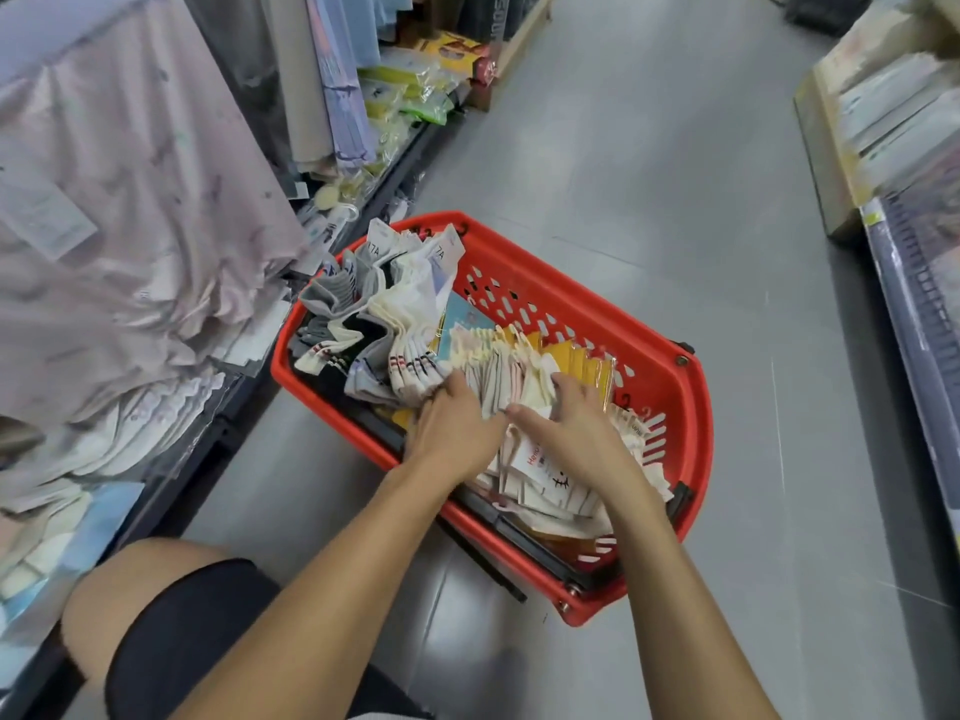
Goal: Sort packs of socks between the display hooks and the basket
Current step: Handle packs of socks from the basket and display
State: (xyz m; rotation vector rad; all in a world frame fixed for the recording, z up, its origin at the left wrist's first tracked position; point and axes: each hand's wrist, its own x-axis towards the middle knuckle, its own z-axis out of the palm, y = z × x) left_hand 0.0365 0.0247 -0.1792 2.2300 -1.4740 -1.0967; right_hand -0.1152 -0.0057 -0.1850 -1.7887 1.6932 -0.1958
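Basket: red plastic basket stands on the grey floor at mid-frame, its black handle folded down along the near rim.
Sock packs: cream packs of socks lie in a fanned row in the basket's middle. Grey and white striped socks are heaped at its upper-left end, and yellow packs lie toward the right wall.
Left hand: left hand rests on the striped bundle where it meets the cream row. Its fingers dip between the packs, so I cannot tell whether they grip.
Right hand: right hand lies on the cream row, fingers spread wide and flat, thumb stretched toward the left hand.
Surroundings: pale hanging garments fill the upper left of the frame, and a bare knee shows at the lower left.
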